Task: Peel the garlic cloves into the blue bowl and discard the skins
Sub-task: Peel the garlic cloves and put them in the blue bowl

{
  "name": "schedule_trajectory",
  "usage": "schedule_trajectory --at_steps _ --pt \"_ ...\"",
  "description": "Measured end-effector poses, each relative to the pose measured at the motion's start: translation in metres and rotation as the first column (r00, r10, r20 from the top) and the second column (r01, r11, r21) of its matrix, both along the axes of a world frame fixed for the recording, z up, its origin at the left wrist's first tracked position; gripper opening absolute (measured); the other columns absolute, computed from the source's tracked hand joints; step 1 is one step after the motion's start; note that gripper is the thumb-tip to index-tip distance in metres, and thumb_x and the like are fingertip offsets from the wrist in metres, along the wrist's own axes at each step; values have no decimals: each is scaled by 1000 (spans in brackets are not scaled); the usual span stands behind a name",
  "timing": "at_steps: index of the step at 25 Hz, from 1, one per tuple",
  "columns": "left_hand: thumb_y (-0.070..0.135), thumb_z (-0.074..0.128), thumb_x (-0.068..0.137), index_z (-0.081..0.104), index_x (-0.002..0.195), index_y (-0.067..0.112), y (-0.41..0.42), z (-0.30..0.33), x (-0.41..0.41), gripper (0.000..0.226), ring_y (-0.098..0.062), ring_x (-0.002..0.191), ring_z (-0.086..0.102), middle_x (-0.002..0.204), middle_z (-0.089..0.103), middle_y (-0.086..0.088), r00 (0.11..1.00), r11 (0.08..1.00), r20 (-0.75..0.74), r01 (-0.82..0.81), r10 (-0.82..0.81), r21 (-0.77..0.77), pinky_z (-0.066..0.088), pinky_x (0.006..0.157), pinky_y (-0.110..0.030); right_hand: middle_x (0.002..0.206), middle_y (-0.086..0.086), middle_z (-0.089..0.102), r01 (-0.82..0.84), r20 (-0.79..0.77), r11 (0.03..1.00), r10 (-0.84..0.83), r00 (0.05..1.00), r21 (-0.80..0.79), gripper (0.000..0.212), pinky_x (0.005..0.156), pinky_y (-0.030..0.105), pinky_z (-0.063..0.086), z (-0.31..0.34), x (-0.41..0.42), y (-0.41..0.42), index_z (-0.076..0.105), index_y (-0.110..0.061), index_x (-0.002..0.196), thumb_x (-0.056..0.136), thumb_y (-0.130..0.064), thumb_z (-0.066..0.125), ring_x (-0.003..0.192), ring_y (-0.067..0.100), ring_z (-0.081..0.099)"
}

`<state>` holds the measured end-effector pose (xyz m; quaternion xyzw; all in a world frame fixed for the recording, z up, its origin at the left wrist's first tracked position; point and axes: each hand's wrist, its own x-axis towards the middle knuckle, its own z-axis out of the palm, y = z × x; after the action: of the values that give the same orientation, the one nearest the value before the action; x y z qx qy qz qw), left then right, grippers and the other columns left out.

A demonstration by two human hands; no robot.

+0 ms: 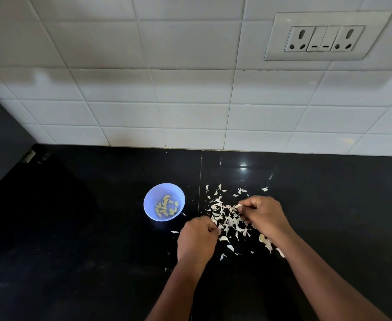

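Note:
A small blue bowl (pixel 164 201) stands on the black counter and holds several peeled yellowish garlic cloves (pixel 166 207). To its right lies a scattered heap of white garlic skins (pixel 227 220). My left hand (pixel 197 239) is curled at the heap's left edge, its fingertips closed on something small that I cannot make out. My right hand (pixel 265 215) hovers over the heap's right side and pinches a strip of skin (pixel 236 206) between thumb and fingers. Some unpeeled pieces (pixel 265 242) lie partly hidden under my right wrist.
The glossy black counter (pixel 97 228) runs back to a white tiled wall (pixel 167 89). A socket panel (pixel 324 38) sits high on the wall at the right. A dark vertical surface (pixel 0 135) borders the counter on the left.

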<state>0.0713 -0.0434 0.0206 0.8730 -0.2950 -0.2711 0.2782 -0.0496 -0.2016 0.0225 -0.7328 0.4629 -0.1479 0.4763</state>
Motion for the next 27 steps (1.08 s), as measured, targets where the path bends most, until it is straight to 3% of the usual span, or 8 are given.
schedule_trajectory --at_steps 3,6,12,14,17,19,22,27 --pt "38 54 105 71 107 30 4 0 1 18 -10 80 68 90 72 9 998 1000 54 -7 9 -26 58 75 -36 86 -14 75 -124 -179 930 65 982 -345 9 65 22 57 18 7 -17 80 -24 91 94 -19 72 69 11 72" --pt "42 48 107 65 117 34 5 1 5 21 -10 87 67 98 71 8 995 997 83 -57 62 -58 55 76 -35 89 -8 72 -172 -274 839 28 961 -516 13 73 34 56 32 17 -30 75 -21 92 93 -16 64 77 17 67" --pt "39 46 108 56 135 33 0 9 4 30 -14 108 65 118 68 12 994 986 11 -109 112 -122 54 88 -38 101 0 67 -426 -605 814 119 787 -395 18 70 32 44 -5 23 -17 72 -21 98 90 -12 58 97 28 68" --pt "39 51 106 60 131 32 -2 5 4 28 -11 95 67 108 70 12 972 962 -167 -194 163 -194 54 80 -35 100 -4 72 -332 -505 881 128 853 -336 17 72 31 48 -2 18 -22 78 -27 99 95 -18 64 95 24 70" --pt "35 60 104 69 114 25 -13 6 1 17 -8 68 62 95 72 5 818 886 -549 -373 173 -276 48 57 -26 94 -14 78 -51 -45 994 46 998 -100 11 74 13 49 9 7 -3 82 -27 103 96 -24 74 86 0 72" --pt "33 64 104 71 108 17 -19 15 -3 17 -8 61 57 85 69 1 703 855 -700 -435 125 -284 42 49 -24 94 -10 80 56 219 993 -78 973 108 13 81 15 50 19 2 24 83 -25 104 95 -20 75 84 -4 71" --pt "31 67 103 73 102 10 -22 21 -9 23 -10 58 56 77 66 0 601 844 -797 -456 58 -282 39 49 -24 94 -1 81 81 354 969 -162 921 234 14 85 23 56 31 -2 51 83 -21 103 93 -14 77 88 8 73" --pt "22 72 100 74 96 10 -22 29 -16 13 -10 62 55 75 66 0 465 803 -885 -525 -5 -281 39 48 -22 91 2 80 167 415 956 -256 873 239 12 76 17 57 43 -5 66 82 -18 99 90 -10 80 84 11 74"
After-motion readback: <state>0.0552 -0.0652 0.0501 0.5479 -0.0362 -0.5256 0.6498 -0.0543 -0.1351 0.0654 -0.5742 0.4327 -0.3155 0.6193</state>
